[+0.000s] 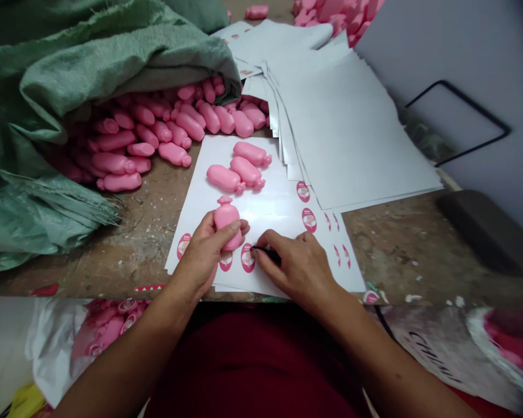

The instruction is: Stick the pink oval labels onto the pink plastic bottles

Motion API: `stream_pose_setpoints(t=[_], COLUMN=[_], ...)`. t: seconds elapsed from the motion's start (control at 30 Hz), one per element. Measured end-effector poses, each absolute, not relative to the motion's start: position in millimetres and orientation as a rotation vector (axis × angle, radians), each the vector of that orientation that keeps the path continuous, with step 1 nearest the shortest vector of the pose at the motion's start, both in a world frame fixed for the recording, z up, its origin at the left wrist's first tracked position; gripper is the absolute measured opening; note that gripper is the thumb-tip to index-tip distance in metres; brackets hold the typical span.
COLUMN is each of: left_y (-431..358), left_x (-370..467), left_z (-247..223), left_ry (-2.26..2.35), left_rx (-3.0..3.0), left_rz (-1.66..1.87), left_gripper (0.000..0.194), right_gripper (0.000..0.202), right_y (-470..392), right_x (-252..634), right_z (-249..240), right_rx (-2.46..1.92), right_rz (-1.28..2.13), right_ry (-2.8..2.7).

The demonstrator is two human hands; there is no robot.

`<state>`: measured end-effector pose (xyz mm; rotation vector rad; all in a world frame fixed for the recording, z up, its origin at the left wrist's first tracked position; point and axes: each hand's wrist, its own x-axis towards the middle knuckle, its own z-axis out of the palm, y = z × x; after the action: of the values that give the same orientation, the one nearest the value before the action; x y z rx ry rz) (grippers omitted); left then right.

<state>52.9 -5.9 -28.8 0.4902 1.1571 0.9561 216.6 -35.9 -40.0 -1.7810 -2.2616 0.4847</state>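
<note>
My left hand (204,247) is wrapped round a small pink plastic bottle (227,217), its narrow neck pointing away from me. In my right hand (298,264) is a slim black tool (270,254); its kind is mostly hidden by the fingers. The tool's tip touches or nearly touches an oval pink sticker (247,258) on a white sticker sheet (196,191). Beside it, another sticker (225,261) lies partly below the held bottle. Three loose bottles (246,173) rest on the sheet beyond my hands.
A green woven sack (126,52) spills many pink bottles (187,125) at the left. Stacked white sheets (353,128) overlap the sticker sheet at the right. A dark block (488,232) sits at the right edge. Below the table, a white bag (54,342) stands near labelled bottles (113,325).
</note>
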Motion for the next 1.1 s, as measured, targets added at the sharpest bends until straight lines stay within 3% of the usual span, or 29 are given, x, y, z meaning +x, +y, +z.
stream_pose_setpoints(t=[0.67, 0.9, 1.1], left_y=[-6, -6, -7], left_x=[53, 51, 50], left_z=[-29, -32, -33], left_ry=[1.167, 1.130, 1.116], left_rx=[0.494, 0.471, 0.491], left_rz=[0.957, 0.976, 0.987], left_gripper=[0.021, 0.021, 0.024], right_gripper=[0.021, 0.026, 0.019], right_y=[-31, -28, -32], right_x=[211, 223, 228], right_z=[-40, -30, -39], right_rx=[-1.840, -1.844, -1.828], right_rz=[0.407, 0.919, 0.482], right_ry=[-2.256, -1.805, -2.198])
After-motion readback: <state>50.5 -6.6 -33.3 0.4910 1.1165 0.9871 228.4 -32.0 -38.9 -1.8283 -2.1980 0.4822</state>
